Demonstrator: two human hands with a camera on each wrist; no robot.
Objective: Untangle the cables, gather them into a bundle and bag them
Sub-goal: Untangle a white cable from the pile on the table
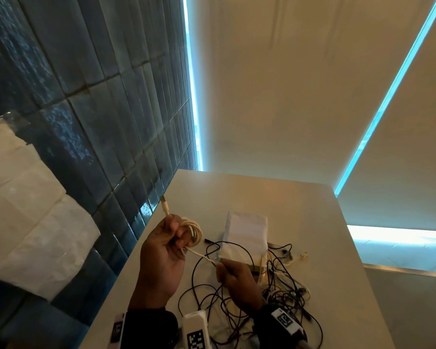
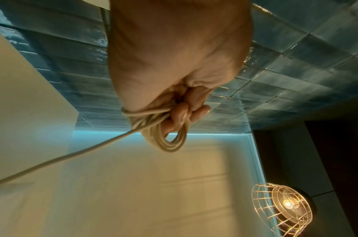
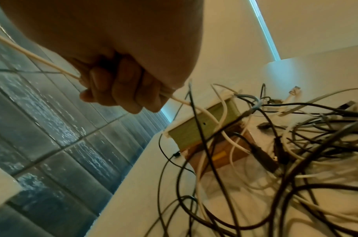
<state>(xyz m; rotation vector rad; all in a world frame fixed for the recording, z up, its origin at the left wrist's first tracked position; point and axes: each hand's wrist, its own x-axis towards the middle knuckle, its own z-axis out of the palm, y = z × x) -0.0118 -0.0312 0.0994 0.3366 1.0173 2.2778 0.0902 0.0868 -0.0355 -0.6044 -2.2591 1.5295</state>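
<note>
Left hand (image 1: 161,250), raised above the near-left part of the white table (image 1: 312,210), palm toward the camera; fingers (image 2: 180,115) clenched around a coil of white cable (image 1: 193,231), several loops wound over the fingers and bunched beyond the knuckles. USB plug (image 1: 164,205) of the same cable projecting upward past the thumb, toward the blue tiled wall (image 1: 86,109).

From the coil, a single white strand (image 1: 199,254) stretched taut, down and to the right, into the right hand (image 1: 237,280). Right hand held low over the table, fingers (image 3: 121,89) curled into a fist around the strand; strand entering at the thumb side and leaving at the little-finger side, then dropping into the pile below.

Tangle of cables (image 1: 275,293), mostly thin black with some white and grey, spread loose on the table beneath and to the right of the right hand, uncoiled and interlaced. White bag (image 1: 247,233) flat on the table just behind the tangle, several black loops crossing its near edge; contents of its open end not clearly legible. Small white connector (image 1: 303,255) lying apart at the right fringe of the pile.

Wrist-worn devices with black-and-white markers (image 1: 196,333) at the lower edge. Caged lamp (image 2: 283,208) visible in the left wrist view.
</note>
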